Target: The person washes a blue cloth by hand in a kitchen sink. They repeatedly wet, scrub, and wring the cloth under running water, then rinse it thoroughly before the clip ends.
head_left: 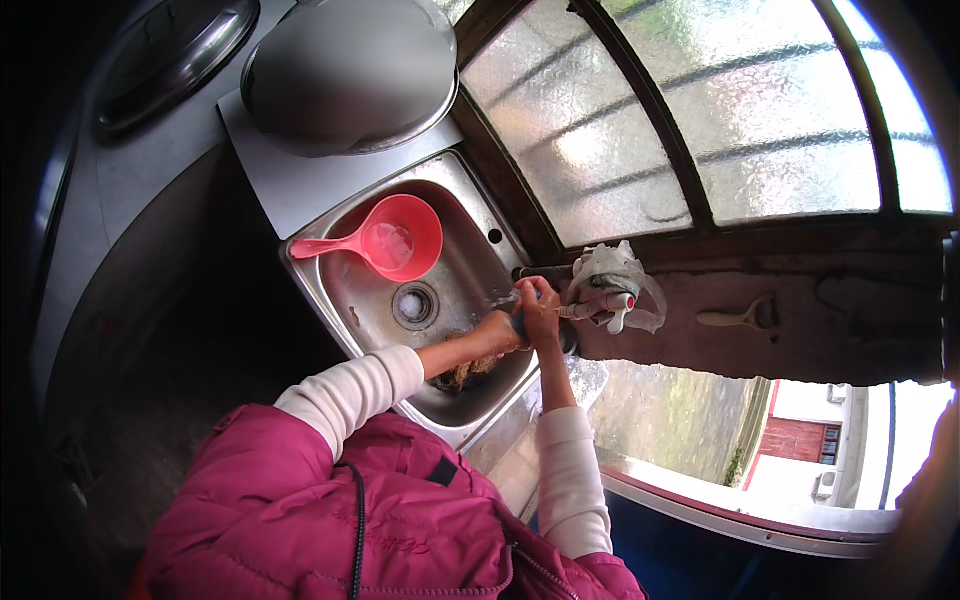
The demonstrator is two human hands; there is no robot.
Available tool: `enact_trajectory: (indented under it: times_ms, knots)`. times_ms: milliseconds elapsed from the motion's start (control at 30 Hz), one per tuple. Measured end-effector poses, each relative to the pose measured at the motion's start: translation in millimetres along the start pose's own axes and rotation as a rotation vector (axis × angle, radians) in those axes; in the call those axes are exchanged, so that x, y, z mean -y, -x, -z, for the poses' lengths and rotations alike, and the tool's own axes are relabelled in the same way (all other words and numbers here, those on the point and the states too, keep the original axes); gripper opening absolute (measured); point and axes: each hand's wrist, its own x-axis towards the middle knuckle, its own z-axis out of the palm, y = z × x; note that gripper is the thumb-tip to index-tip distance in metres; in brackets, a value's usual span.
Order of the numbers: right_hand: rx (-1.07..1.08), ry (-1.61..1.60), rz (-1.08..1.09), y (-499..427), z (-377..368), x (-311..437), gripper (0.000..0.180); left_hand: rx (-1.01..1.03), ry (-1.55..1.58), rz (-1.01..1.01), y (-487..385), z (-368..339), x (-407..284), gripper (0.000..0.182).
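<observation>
Both my hands meet over the right side of a stainless steel sink, under the tap. My left hand and my right hand close around a bluish item, mostly hidden by the fingers; its kind cannot be told. Water splashes beside them. A pink plastic dipper lies in the sink with its handle over the rim. The drain is near the dipper. Below my left forearm, a brown, shaggy clump rests in the basin, partly covered.
A large metal lid or pan, partly blurred, stands on the counter beyond the sink. Another metal lid lies further left. A plastic bag hangs about the tap. A peeler-like tool lies on the window ledge. Framed textured windows rise behind.
</observation>
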Motion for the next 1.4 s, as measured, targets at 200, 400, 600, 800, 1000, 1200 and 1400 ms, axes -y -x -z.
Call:
enact_trajectory:
  times_ms: [200, 400, 600, 800, 1000, 1200, 1400]
  knots:
    - [-0.260, 0.496, 0.187, 5, -20, -12, 0.017, -0.239, -0.493, -0.199, -3, -2, 21, 0.053]
    - [-0.388, 0.473, 0.096, 14, -31, -26, 0.017, -0.341, -0.619, -0.349, 13, 3, 28, 0.069]
    - [-0.202, -0.179, -0.038, 20, -17, -37, 0.038, -0.482, -0.587, -0.555, 15, 16, 29, 0.060]
    - [-0.081, -0.673, -0.288, 39, 0, -28, 0.058, -0.082, 0.301, -0.148, 4, 46, 21, 0.053]
    - [0.023, -0.236, -0.075, 43, -6, -14, 0.055, -0.204, -0.394, -0.340, 10, 53, 8, 0.063]
    - [-0.131, -0.574, -0.082, 46, 0, -18, 0.038, 0.247, 0.457, -0.154, 20, 80, -12, 0.044]
    - [-0.256, -0.660, -0.154, 52, -23, -24, 0.044, 0.255, 0.575, 0.113, 26, 86, -8, 0.035]
